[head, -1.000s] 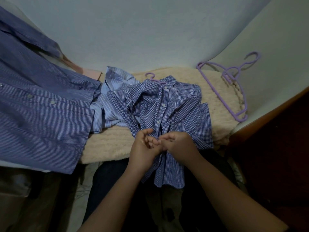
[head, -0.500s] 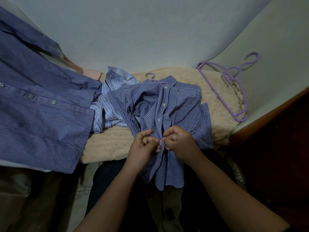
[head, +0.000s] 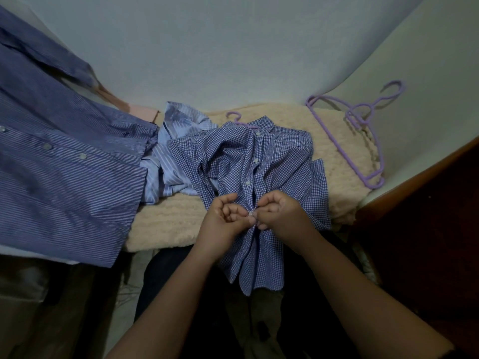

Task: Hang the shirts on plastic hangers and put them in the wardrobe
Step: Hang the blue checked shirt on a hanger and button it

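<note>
Your left hand (head: 225, 218) and right hand (head: 281, 213) both pinch the front of the checked shirt (head: 248, 161), which lies on the cream blanket (head: 337, 151) with a purple hanger (head: 234, 117) already inside, probably doing up a button (head: 251, 213) so it stays on.

checked shirt (head: 280, 156) blue/wht gingham | striped shirt (head: 64, 177) navy pinstripe | hangers (head: 363, 133) lilac | blanket (head: 168, 224) cream

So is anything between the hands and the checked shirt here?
No. The left hand and right hand already pinch the checked shirt at a button on its front; nothing visible lies between.
</note>
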A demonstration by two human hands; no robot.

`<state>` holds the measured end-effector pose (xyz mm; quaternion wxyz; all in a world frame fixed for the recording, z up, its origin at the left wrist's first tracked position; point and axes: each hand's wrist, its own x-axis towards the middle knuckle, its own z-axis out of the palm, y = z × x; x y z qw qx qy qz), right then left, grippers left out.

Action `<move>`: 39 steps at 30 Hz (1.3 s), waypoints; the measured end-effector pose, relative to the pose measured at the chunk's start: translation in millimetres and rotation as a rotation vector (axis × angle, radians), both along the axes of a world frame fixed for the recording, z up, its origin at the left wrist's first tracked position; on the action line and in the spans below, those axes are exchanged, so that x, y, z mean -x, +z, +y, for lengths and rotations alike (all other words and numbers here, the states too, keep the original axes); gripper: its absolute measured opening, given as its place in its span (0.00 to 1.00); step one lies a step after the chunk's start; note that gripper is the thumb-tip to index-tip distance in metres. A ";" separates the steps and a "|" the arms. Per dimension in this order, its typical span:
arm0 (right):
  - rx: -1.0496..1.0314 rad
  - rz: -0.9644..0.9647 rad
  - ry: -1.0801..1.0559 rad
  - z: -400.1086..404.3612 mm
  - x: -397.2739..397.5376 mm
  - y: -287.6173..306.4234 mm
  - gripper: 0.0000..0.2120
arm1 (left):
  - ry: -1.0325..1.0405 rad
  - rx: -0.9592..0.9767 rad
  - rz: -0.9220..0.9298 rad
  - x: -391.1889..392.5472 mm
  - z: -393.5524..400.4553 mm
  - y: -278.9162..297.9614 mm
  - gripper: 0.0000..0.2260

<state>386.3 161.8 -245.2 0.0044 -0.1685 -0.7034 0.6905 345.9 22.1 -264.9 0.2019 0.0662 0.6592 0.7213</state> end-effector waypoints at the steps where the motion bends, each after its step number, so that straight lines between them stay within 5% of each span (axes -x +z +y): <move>1: 0.024 0.009 0.008 2.1 1.1 1.4 0.08 | -0.015 -0.011 -0.017 2.9 -0.1 1.1 0.23; 7: 0.043 0.058 0.085 9.6 13.0 7.0 0.10 | -0.017 -0.207 -0.316 15.3 1.9 6.6 0.13; 15: 0.089 0.038 -0.077 16.7 44.0 22.6 0.08 | -0.032 0.061 -0.156 28.3 3.4 5.3 0.21; 19: 0.094 0.046 -0.095 19.6 44.4 22.6 0.08 | 0.056 -0.064 -0.274 37.2 -0.1 6.9 0.20; 24: -0.014 -0.023 -0.020 1.6 21.7 5.8 0.18 | 0.060 -0.209 -0.367 37.8 1.0 11.2 0.21; 28: 0.039 -0.011 -0.052 -5.4 16.0 2.9 0.15 | -0.009 -0.350 -0.419 32.8 -1.4 12.1 0.18; 33: 0.071 0.026 -0.120 -3.3 13.1 5.7 0.12 | 0.003 -0.325 -0.371 24.8 -1.3 15.9 0.23; 39: 0.102 0.050 -0.146 -0.9 7.0 7.9 0.11 | 0.040 -0.350 -0.375 19.1 2.1 22.6 0.16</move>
